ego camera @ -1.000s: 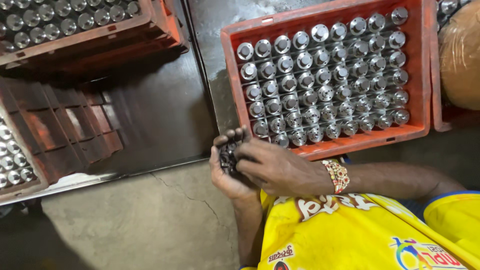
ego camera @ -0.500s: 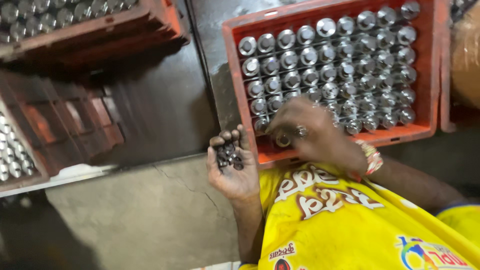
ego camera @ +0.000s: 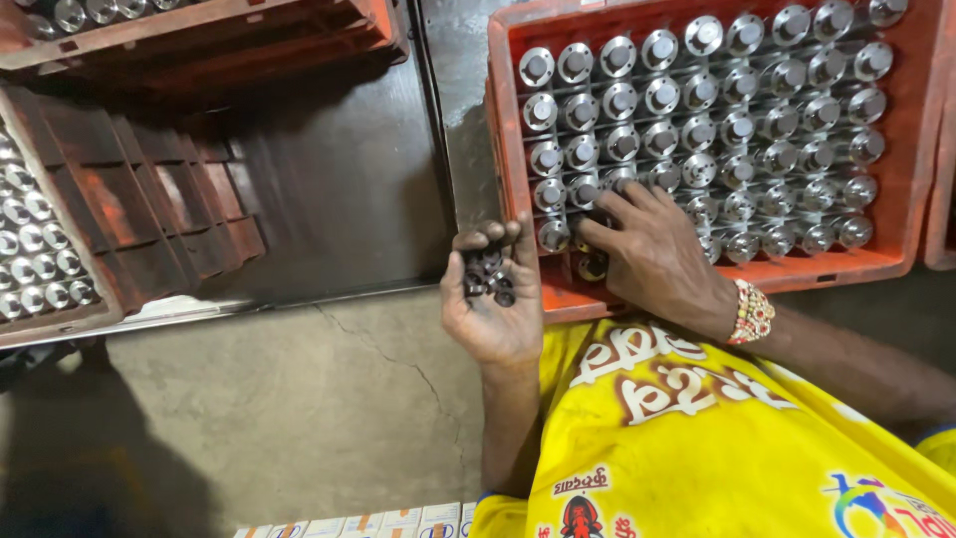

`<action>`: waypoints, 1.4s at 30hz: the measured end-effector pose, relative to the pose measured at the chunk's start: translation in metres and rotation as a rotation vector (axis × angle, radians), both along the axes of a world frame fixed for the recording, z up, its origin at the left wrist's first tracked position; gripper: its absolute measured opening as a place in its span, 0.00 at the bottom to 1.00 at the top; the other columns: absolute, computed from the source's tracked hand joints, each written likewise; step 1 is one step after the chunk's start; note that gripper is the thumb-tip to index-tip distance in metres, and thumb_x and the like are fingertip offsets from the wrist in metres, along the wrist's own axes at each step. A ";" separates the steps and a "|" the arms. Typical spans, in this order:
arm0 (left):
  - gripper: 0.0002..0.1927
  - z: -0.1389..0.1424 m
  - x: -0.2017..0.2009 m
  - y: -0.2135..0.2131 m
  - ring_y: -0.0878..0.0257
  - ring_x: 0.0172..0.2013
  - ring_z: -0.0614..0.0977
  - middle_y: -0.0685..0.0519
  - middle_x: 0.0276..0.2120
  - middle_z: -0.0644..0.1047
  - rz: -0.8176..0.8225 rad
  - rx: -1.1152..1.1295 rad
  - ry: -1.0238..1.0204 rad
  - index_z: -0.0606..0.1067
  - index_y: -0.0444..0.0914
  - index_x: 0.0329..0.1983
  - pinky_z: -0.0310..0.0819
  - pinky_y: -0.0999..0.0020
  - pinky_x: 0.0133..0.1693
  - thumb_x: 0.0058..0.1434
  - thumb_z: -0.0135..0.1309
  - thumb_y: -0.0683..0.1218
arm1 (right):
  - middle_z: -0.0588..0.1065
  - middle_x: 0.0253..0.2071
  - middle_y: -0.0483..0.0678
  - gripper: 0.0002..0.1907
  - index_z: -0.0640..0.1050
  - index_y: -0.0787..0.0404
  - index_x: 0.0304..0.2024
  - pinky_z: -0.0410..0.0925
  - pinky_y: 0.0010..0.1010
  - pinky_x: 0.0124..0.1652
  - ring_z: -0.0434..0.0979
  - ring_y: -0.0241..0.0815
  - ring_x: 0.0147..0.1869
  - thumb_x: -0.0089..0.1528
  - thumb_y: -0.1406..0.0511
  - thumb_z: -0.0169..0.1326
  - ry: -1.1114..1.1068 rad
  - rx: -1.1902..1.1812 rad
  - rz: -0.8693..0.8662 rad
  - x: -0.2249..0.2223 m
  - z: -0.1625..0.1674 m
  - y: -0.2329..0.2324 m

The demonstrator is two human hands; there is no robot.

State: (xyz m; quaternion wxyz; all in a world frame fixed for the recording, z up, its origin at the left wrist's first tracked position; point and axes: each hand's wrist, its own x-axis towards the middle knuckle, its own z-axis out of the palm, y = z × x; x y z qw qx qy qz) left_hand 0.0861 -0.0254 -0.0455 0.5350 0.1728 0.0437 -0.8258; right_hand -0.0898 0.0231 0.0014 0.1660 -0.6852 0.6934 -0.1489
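Small dark rings (ego camera: 488, 279) lie heaped in the cupped palm of the left hand (ego camera: 493, 299), whose fingers curl loosely upward around them, held just in front of the near rim of the orange crate (ego camera: 697, 284). Inside that crate stand rows of shiny metal cylinders (ego camera: 737, 130) (upright, closely packed). The right hand (ego camera: 652, 249) reaches into the crate's near-left corner, fingers spread and pressing down on the cylinders there; whether it pinches anything cannot be told. Another orange crate (ego camera: 129, 249) sits at the left on the floor (ego camera: 299, 399).
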 end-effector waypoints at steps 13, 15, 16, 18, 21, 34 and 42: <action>0.19 0.015 -0.025 0.007 0.43 0.59 0.77 0.39 0.52 0.75 -0.054 -0.118 -0.262 0.72 0.30 0.49 0.65 0.46 0.68 0.76 0.37 0.50 | 0.74 0.39 0.52 0.11 0.79 0.64 0.37 0.72 0.39 0.40 0.78 0.53 0.42 0.52 0.70 0.66 -0.475 -0.119 0.063 0.033 0.031 -0.004; 0.18 0.017 -0.028 0.007 0.43 0.57 0.77 0.39 0.51 0.75 -0.046 -0.149 -0.245 0.71 0.30 0.49 0.65 0.43 0.68 0.78 0.36 0.50 | 0.75 0.39 0.52 0.09 0.79 0.64 0.35 0.72 0.37 0.39 0.79 0.50 0.41 0.54 0.70 0.66 -0.551 -0.110 0.061 0.032 0.029 -0.001; 0.18 0.018 -0.029 0.008 0.43 0.57 0.77 0.39 0.50 0.75 -0.055 -0.143 -0.184 0.71 0.30 0.48 0.65 0.43 0.69 0.78 0.37 0.49 | 0.75 0.38 0.52 0.09 0.78 0.64 0.34 0.73 0.36 0.38 0.79 0.49 0.41 0.55 0.70 0.66 -0.593 -0.099 0.069 0.028 0.029 0.000; 0.16 0.020 -0.030 0.008 0.44 0.57 0.77 0.39 0.50 0.75 -0.069 -0.128 -0.071 0.71 0.31 0.48 0.65 0.42 0.70 0.79 0.38 0.48 | 0.76 0.40 0.52 0.08 0.79 0.64 0.35 0.74 0.35 0.40 0.80 0.46 0.42 0.57 0.70 0.65 -0.600 -0.112 0.030 0.017 0.033 0.006; 0.15 0.020 -0.030 0.003 0.46 0.56 0.77 0.40 0.49 0.74 -0.057 -0.067 0.017 0.72 0.30 0.47 0.63 0.44 0.71 0.78 0.40 0.47 | 0.79 0.37 0.50 0.06 0.80 0.63 0.35 0.74 0.34 0.37 0.81 0.43 0.38 0.58 0.70 0.65 -0.505 0.009 -0.091 -0.007 0.037 0.011; 0.15 0.013 -0.033 -0.002 0.48 0.54 0.77 0.42 0.47 0.74 -0.116 -0.077 0.048 0.73 0.29 0.46 0.63 0.46 0.72 0.77 0.42 0.46 | 0.72 0.42 0.56 0.31 0.77 0.68 0.49 0.72 0.46 0.34 0.78 0.57 0.40 0.43 0.64 0.63 -0.181 0.184 0.371 -0.019 0.024 0.000; 0.14 0.015 -0.030 -0.001 0.49 0.52 0.77 0.42 0.45 0.74 -0.093 -0.053 0.084 0.72 0.29 0.44 0.63 0.47 0.71 0.76 0.42 0.46 | 0.74 0.43 0.55 0.23 0.78 0.64 0.49 0.73 0.44 0.34 0.80 0.54 0.34 0.52 0.65 0.60 -0.180 0.448 0.491 -0.032 0.024 -0.010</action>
